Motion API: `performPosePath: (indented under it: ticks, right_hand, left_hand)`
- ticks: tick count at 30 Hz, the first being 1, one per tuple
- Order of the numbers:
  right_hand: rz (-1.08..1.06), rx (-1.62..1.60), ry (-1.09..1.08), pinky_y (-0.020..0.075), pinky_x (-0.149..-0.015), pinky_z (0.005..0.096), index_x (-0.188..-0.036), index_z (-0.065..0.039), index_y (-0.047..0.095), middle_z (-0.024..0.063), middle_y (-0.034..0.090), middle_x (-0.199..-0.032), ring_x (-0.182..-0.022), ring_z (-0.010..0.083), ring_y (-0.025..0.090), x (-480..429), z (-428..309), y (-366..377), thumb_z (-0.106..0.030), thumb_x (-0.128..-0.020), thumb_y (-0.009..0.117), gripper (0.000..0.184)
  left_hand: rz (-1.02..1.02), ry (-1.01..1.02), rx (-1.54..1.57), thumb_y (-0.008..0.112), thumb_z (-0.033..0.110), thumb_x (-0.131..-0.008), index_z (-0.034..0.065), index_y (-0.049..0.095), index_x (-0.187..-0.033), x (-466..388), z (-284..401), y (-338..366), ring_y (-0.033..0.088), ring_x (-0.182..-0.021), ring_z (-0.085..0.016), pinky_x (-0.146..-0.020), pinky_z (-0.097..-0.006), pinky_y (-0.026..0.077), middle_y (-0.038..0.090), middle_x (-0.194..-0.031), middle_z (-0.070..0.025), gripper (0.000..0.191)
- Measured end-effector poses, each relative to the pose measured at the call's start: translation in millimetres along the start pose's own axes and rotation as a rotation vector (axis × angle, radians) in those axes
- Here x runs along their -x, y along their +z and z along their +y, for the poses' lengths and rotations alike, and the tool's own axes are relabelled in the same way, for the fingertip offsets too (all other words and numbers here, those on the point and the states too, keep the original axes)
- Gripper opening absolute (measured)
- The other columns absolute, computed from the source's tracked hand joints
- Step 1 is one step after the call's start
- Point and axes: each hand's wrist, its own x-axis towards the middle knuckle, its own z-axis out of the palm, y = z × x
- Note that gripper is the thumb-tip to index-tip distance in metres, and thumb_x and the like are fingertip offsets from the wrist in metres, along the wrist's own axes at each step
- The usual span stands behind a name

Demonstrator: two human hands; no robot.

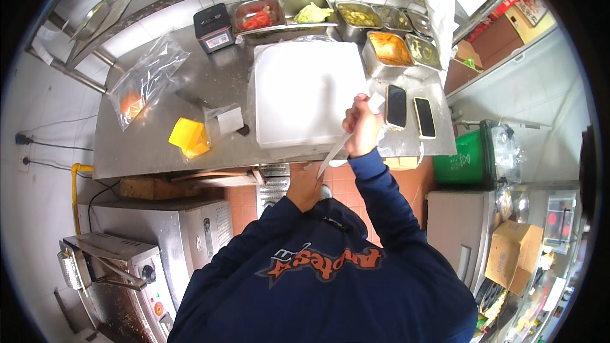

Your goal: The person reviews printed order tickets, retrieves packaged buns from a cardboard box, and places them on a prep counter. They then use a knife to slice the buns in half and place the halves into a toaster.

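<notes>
A long, narrow, pale strip (333,152), like a knife blade, runs slantwise between my two hands at the table's front edge. My left hand (305,188) closes around its lower end, below the edge. Over the right front of a white board (305,95), my right hand (361,124) has curled fingers around the upper end, with white paper or cloth (376,102) beside them. Whether the strip is metal or paper cannot be told. Left of the board lie a yellow box (189,137), its lid raised, and a bun (131,105) in a clear plastic bag (155,64).
Behind the board stand metal pans of sliced tomato (257,18), lettuce (313,12) and pickles (357,16), with a pan of orange sauce (391,48) nearer. Two phones (396,106) lie at the right. A black device (213,27) stands back left; a green bin (462,159) stands beyond the table.
</notes>
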Motion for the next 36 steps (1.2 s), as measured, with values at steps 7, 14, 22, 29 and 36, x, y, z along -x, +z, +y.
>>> performPosePath:
  ticks: [7, 14, 22, 29, 36]
  right_hand:
    - [-0.089, -0.034, -0.063, 0.0219, -0.037, 0.0224, -0.095, -0.008, 0.052, -0.0054, 0.033, -0.056, -0.042, 0.0053, 0.027, -28.9, -22.6, 15.6, -0.02, -0.086, 0.058, 0.015]
    - [-0.015, -0.074, -0.218, 0.0352, -0.054, 0.0252, -0.072, -0.02, 0.047, -0.0054, 0.045, -0.06, -0.056, 0.0079, 0.045, -48.6, -9.6, 13.9, -0.035, -0.095, 0.052, 0.028]
    - [-0.472, 0.49, -0.1, 0.0482, -0.074, 0.0248, -0.107, 0.006, 0.062, 0.0068, 0.067, -0.096, -0.083, 0.0097, 0.06, 37.9, 108.2, 25.9, -0.014, -0.09, 0.067, 0.027]
    - [-0.605, 0.482, 0.123, 0.0497, -0.061, 0.0251, -0.093, 0.005, 0.068, 0.0084, 0.07, -0.081, -0.065, 0.01, 0.061, 49.9, 80.2, 69.8, -0.014, -0.088, 0.07, 0.02]
    - [-0.862, 0.526, 0.313, 0.0347, -0.039, 0.0225, -0.091, 0.004, 0.067, 0.0055, 0.063, -0.063, -0.041, 0.0065, 0.043, 20.0, 53.8, 96.4, -0.021, -0.094, 0.061, 0.026]
  left_hand:
    - [-0.107, -0.028, 0.045, 0.039, 0.023, -0.099, 0.0029, 0.057, -0.113, 3.3, -16.1, -20.5, 0.056, -0.091, -0.048, -0.076, -0.051, 0.044, 0.062, -0.097, -0.0256, 0.031]
    - [0.0, -0.123, 0.104, 0.042, 0.026, -0.099, 0.003, 0.057, -0.113, 29.4, -46.2, -31.1, 0.058, -0.086, -0.047, -0.073, -0.0476, 0.046, 0.061, -0.089, -0.0289, 0.031]
    - [-0.015, -0.31, 0.314, 0.051, 0.028, -0.098, 0.0007, 0.056, -0.119, 28.3, -72.5, -65.7, 0.061, -0.092, -0.022, -0.082, -0.0346, 0.046, 0.065, -0.096, -0.0152, 0.035]
    - [-0.336, -0.209, 0.868, 0.051, 0.038, -0.098, -0.0001, 0.052, -0.124, 8.1, -52.4, -132.0, 0.061, -0.1, -0.019, -0.087, -0.0309, 0.048, 0.064, -0.108, -0.0126, 0.046]
    - [-0.242, -0.223, 1.301, 0.032, 0.04, -0.103, -0.0025, 0.052, -0.117, -45.1, -22.2, -156.0, 0.065, -0.086, -0.024, -0.079, -0.0335, 0.052, 0.064, -0.103, -0.0151, 0.049]
